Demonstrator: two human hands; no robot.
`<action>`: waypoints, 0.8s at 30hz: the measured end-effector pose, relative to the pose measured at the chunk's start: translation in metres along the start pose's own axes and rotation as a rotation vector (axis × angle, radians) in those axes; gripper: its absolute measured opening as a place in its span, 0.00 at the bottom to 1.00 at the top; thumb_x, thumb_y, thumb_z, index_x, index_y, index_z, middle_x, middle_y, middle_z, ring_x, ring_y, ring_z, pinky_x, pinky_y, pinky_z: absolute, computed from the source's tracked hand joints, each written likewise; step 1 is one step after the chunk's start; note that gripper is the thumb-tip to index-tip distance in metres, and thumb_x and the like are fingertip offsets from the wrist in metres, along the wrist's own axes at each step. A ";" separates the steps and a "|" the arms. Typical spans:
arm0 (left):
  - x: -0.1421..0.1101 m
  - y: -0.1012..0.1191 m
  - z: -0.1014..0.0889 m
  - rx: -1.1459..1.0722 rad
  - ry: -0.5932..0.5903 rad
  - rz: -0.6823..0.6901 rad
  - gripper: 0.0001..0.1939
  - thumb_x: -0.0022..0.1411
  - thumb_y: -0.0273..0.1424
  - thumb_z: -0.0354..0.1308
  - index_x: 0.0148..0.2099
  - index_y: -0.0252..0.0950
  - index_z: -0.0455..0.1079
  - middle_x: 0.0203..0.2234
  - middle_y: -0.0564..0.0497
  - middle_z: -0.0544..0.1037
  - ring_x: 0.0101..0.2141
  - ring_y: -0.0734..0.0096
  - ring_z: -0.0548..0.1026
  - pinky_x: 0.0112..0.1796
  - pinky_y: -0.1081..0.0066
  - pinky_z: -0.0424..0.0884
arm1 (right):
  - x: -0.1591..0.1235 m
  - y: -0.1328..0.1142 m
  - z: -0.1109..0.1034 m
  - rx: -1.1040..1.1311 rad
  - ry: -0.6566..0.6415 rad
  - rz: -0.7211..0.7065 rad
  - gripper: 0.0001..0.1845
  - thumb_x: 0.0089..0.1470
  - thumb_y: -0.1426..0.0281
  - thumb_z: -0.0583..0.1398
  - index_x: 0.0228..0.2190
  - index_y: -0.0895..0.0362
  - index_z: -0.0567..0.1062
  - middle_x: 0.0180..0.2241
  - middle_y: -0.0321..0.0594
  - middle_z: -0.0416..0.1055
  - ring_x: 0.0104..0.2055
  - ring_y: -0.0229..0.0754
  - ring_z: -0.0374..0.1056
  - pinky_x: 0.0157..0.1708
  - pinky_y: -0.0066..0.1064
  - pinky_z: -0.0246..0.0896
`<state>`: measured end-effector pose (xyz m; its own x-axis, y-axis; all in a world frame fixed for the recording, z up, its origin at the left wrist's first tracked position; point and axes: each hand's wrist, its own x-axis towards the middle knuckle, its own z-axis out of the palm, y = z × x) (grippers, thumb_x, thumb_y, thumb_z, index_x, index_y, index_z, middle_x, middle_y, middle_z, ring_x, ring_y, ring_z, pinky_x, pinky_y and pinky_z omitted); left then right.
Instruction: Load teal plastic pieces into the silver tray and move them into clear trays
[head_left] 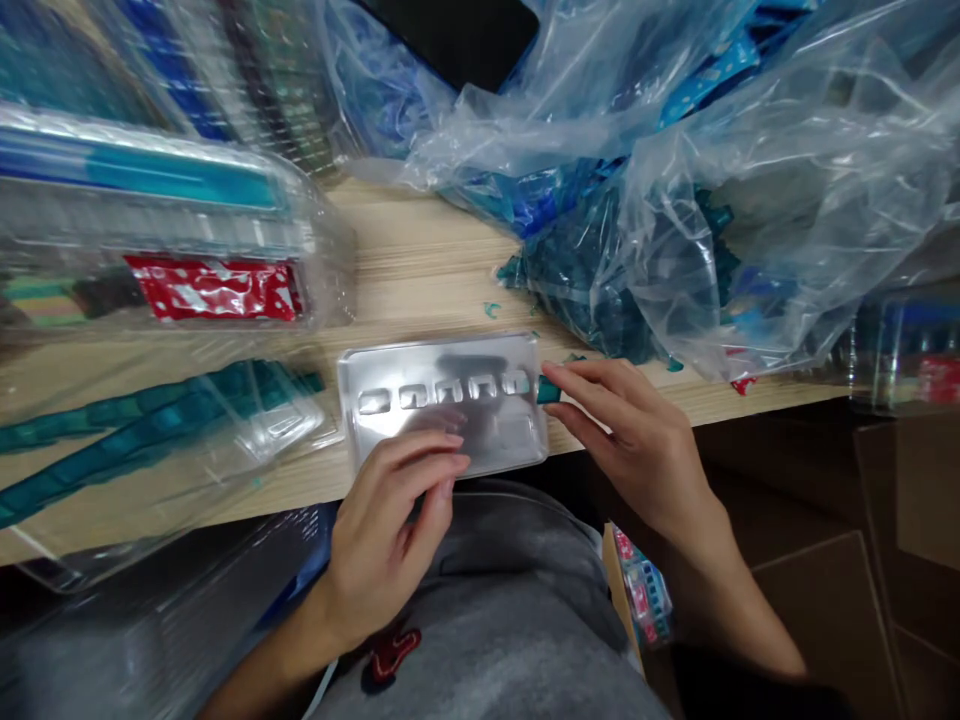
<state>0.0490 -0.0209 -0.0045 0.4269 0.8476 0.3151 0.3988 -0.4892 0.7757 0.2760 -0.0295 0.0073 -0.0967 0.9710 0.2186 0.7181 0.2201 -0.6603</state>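
Note:
A clear plastic blister tray (480, 440) with a row of several small rectangular wells lies at the table's near edge. At its right end, my right hand (630, 430) pinches a small teal plastic piece (549, 389) between thumb and fingers, close beside the last well. My left hand (405, 520) hovers over the tray's lower left part, fingers loosely bent and slightly apart, with nothing visible in them. Behind the right hand, a clear bag (667, 240) spills dark teal pieces (585, 280) onto the table.
On the left, long teal strips (157, 420) lie in clear plastic packaging. Behind them stands a stack of clear trays (322, 250) with a red dotted packet (214, 288). A black phone-like slab (457, 35) rests on bags at the back. Cardboard boxes (817, 590) are below right.

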 end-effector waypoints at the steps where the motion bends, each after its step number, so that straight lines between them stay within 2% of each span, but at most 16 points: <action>1: 0.000 -0.001 -0.002 0.030 -0.014 0.016 0.13 0.62 0.16 0.55 0.46 0.36 0.69 0.41 0.51 0.76 0.44 0.74 0.75 0.47 0.74 0.73 | 0.005 0.001 -0.002 -0.059 -0.051 -0.030 0.18 0.60 0.74 0.59 0.51 0.51 0.74 0.41 0.43 0.75 0.42 0.45 0.70 0.40 0.38 0.69; 6: 0.003 -0.002 -0.004 0.063 -0.057 0.020 0.13 0.63 0.18 0.53 0.47 0.37 0.69 0.40 0.51 0.77 0.43 0.72 0.76 0.45 0.70 0.74 | 0.027 -0.009 -0.005 -0.181 -0.220 -0.137 0.13 0.63 0.72 0.55 0.48 0.59 0.74 0.39 0.47 0.74 0.41 0.48 0.68 0.38 0.39 0.67; 10: 0.004 -0.003 -0.004 0.061 -0.056 0.022 0.13 0.63 0.18 0.53 0.47 0.37 0.68 0.40 0.50 0.77 0.42 0.72 0.76 0.44 0.70 0.74 | 0.036 -0.007 0.001 -0.279 -0.302 -0.227 0.12 0.64 0.71 0.54 0.43 0.61 0.76 0.38 0.49 0.74 0.40 0.48 0.66 0.39 0.40 0.64; 14: 0.003 -0.004 -0.005 0.058 -0.062 0.055 0.12 0.64 0.18 0.52 0.47 0.35 0.68 0.40 0.50 0.77 0.43 0.73 0.76 0.46 0.72 0.73 | 0.030 0.004 0.012 -0.317 -0.189 -0.309 0.12 0.64 0.68 0.55 0.43 0.60 0.76 0.34 0.46 0.75 0.36 0.46 0.66 0.36 0.38 0.62; 16: 0.000 -0.005 -0.006 0.063 -0.053 0.062 0.12 0.64 0.18 0.52 0.47 0.35 0.69 0.41 0.49 0.76 0.44 0.73 0.75 0.47 0.73 0.73 | 0.026 0.003 0.009 -0.329 -0.118 -0.337 0.14 0.62 0.66 0.57 0.46 0.60 0.75 0.37 0.47 0.76 0.38 0.46 0.68 0.38 0.39 0.64; 18: -0.002 -0.007 -0.008 0.070 -0.029 0.059 0.13 0.63 0.17 0.53 0.48 0.35 0.69 0.42 0.50 0.76 0.44 0.73 0.75 0.47 0.74 0.72 | 0.023 0.000 -0.006 -0.290 -0.047 -0.339 0.19 0.61 0.62 0.59 0.50 0.57 0.72 0.43 0.48 0.75 0.43 0.47 0.70 0.41 0.39 0.67; 20: -0.005 -0.010 -0.010 0.074 0.004 0.055 0.14 0.63 0.17 0.53 0.48 0.36 0.69 0.42 0.50 0.76 0.45 0.73 0.75 0.46 0.74 0.71 | 0.024 0.000 -0.032 -0.252 0.112 -0.275 0.17 0.61 0.62 0.59 0.51 0.52 0.71 0.46 0.45 0.73 0.47 0.45 0.70 0.44 0.38 0.68; 22: -0.006 -0.013 -0.012 0.071 0.044 0.057 0.15 0.62 0.17 0.53 0.48 0.37 0.70 0.41 0.51 0.77 0.44 0.73 0.75 0.45 0.75 0.71 | 0.032 0.008 -0.061 -0.324 0.341 -0.101 0.11 0.63 0.70 0.57 0.46 0.50 0.75 0.43 0.42 0.74 0.47 0.45 0.70 0.47 0.39 0.66; 23: -0.007 -0.015 -0.013 0.069 0.058 0.054 0.15 0.62 0.17 0.53 0.48 0.37 0.70 0.40 0.51 0.77 0.44 0.73 0.75 0.45 0.74 0.71 | 0.037 0.017 -0.072 -0.376 0.301 0.018 0.11 0.62 0.73 0.56 0.44 0.51 0.76 0.42 0.44 0.73 0.45 0.45 0.70 0.47 0.40 0.66; 24: -0.007 -0.016 -0.013 0.069 0.064 0.052 0.16 0.62 0.17 0.53 0.48 0.38 0.70 0.40 0.51 0.77 0.43 0.73 0.75 0.44 0.74 0.71 | 0.045 0.027 -0.079 -0.397 0.201 0.097 0.11 0.60 0.75 0.57 0.42 0.53 0.77 0.40 0.44 0.73 0.42 0.46 0.71 0.45 0.41 0.66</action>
<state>0.0292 -0.0163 -0.0117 0.3967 0.8310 0.3899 0.4335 -0.5440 0.7184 0.3455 0.0123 0.0559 0.0916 0.9395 0.3301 0.9295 0.0382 -0.3668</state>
